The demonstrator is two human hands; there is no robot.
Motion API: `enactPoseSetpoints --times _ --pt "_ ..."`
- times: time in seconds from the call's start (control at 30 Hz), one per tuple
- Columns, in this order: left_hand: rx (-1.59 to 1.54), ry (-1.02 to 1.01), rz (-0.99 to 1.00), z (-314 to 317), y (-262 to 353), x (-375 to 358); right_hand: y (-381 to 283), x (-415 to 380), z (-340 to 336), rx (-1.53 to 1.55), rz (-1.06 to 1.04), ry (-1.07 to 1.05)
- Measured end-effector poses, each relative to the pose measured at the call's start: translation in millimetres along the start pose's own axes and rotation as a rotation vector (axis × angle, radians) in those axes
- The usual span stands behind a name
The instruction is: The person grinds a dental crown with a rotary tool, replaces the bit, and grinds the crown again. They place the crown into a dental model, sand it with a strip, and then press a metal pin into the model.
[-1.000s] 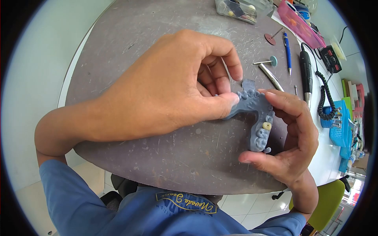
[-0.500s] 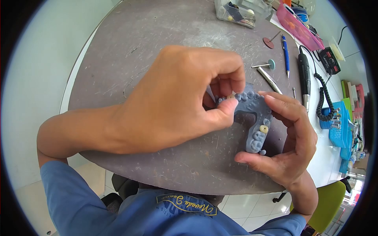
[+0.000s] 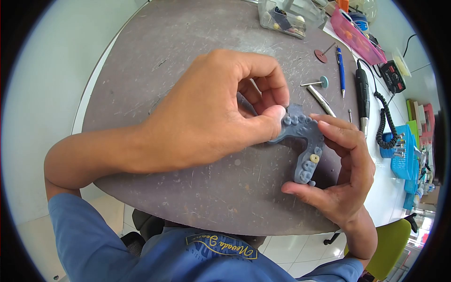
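Note:
A grey-blue dental model, shaped like an arch of teeth, is held over the table edge nearest me. One pale yellow crown sits among its teeth on the right side. My right hand grips the model's right side, fingers at the front teeth and thumb by the rear end. My left hand is closed in a pinch above the model's left side and covers the teeth there. Whatever lies between its fingertips is hidden. A flat grey piece shows just behind the front teeth.
On the brown tabletop lie a metal rod, disc burs, a blue pen and a black handpiece with coiled cord. A clear box, pink tray and blue basket stand beyond.
My left hand has lifted and turned slightly, its thumb tip now nearer the index fingertip. The pale crown seen by its fingertips before is now out of sight. The right hand has barely moved.

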State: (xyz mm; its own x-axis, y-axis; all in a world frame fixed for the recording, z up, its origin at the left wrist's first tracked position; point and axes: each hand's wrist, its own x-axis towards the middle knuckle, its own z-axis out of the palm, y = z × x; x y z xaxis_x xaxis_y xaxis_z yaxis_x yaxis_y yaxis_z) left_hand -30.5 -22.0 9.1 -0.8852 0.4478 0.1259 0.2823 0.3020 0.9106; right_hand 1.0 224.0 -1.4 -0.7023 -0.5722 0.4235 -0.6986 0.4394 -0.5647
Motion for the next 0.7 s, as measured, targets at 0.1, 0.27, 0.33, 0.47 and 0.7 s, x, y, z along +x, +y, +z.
enactPoseSetpoints --times 0.1,0.27,0.33,0.47,0.7 --pt "-0.015 -0.002 0.005 0.0 -1.9 0.7 1.7 -0.4 -1.4 -0.021 -0.014 -0.034" --pt "-0.039 -0.040 -0.016 -2.5 -2.5 2.0 4.4 -0.4 -2.0 -0.019 -0.019 -0.043" --pt "-0.047 -0.041 -0.015 -2.2 -2.6 2.1 4.3 -0.6 -2.5 -0.016 -0.012 -0.049" --pt "-0.050 -0.057 -0.007 -2.3 -3.8 1.8 3.8 -0.5 -2.2 -0.011 -0.008 -0.052" --pt "-0.026 -0.087 -0.025 -2.4 -0.5 0.4 3.6 -0.3 -2.2 -0.015 -0.019 -0.050"
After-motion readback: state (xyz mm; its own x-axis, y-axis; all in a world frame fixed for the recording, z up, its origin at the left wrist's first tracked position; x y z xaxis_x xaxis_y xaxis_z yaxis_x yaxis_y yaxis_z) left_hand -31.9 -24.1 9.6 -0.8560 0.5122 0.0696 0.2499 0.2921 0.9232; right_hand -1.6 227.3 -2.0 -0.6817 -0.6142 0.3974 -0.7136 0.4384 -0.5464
